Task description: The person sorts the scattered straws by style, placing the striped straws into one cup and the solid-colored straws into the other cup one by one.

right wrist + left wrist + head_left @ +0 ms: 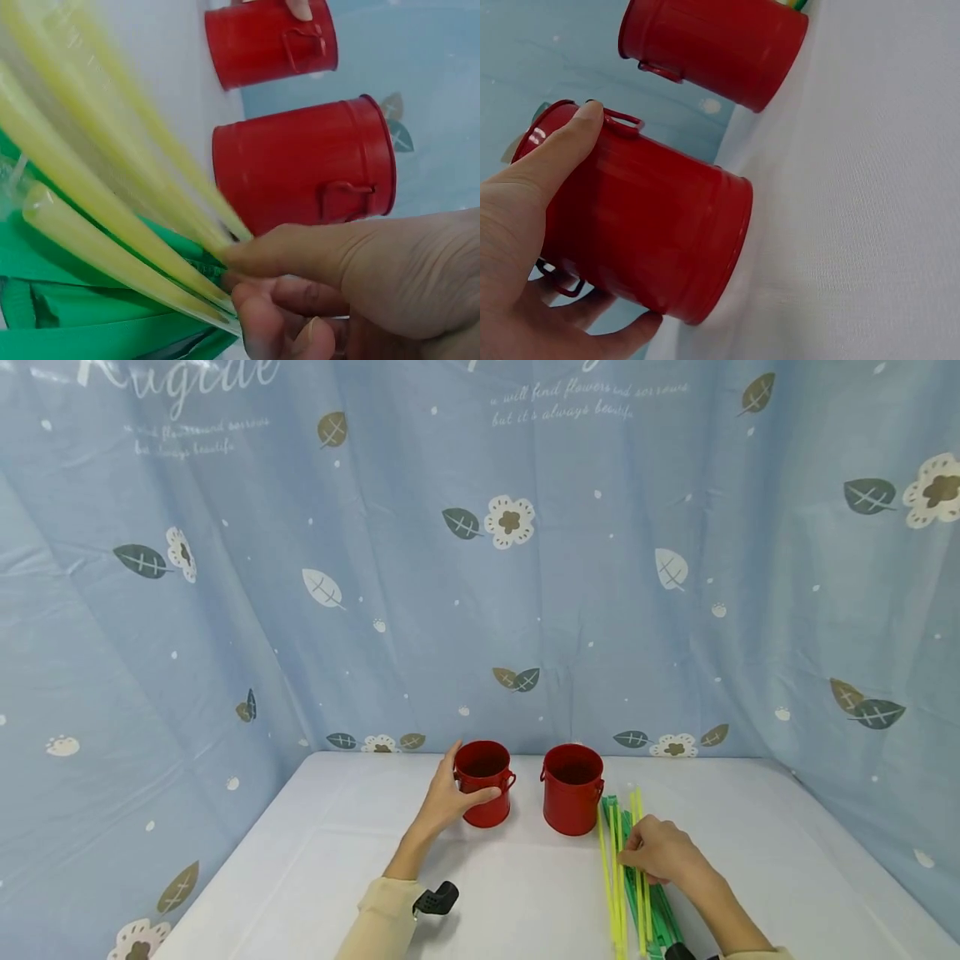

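What my right fingers (259, 322) pinch: yellow sticks (105, 246), axis twelve-to-six
Right bucket (573, 807): those fingers' ten o'clock
Left bucket (656, 217): left fingers (634, 335), wide grip

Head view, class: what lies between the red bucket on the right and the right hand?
In the head view, yellow sticks and part of a green bundle lie between the right red bucket and the right hand.
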